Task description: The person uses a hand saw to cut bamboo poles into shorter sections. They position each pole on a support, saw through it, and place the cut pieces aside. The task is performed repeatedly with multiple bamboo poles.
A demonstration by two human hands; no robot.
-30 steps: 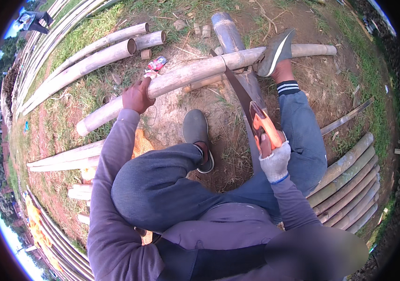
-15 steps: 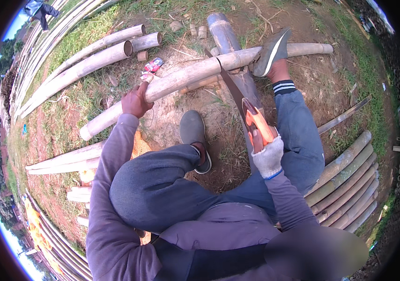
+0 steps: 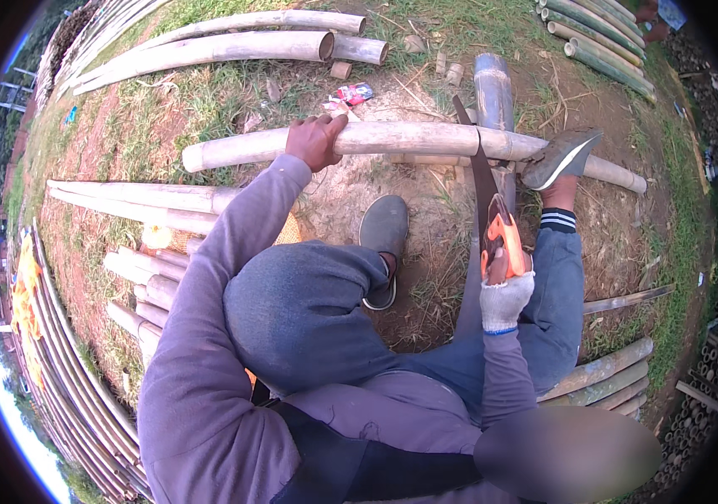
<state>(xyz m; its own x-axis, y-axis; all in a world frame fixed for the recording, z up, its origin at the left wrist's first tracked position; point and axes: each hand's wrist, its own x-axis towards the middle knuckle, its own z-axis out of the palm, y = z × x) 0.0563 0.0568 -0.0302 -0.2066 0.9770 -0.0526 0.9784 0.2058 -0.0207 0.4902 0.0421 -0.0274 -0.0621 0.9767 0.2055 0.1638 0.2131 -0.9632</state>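
A pale bamboo pole (image 3: 409,138) lies across a thicker grey bamboo post (image 3: 493,92) on the ground. My bare left hand (image 3: 315,141) grips the pole toward its left end. In a fingerless white glove, my right hand (image 3: 506,290) is closed round the orange handle of a hand saw (image 3: 485,181). The saw's blade stands in a dark cut across the pole, close to where the post passes under it. My right foot in a grey shoe (image 3: 565,158) presses on the pole to the right of the cut.
Cut bamboo poles (image 3: 233,49) lie at the far left, with short offcuts (image 3: 340,70) beside them. More bamboo pieces (image 3: 157,281) are stacked at left, and greenish poles (image 3: 598,38) at the far right. A red wrapper (image 3: 353,93) lies behind the pole. My left shoe (image 3: 383,225) stands on the dirt.
The whole view has swung, so the pole now appears more level and further right. My left hand still grips the pole, and the saw stays in the cut.
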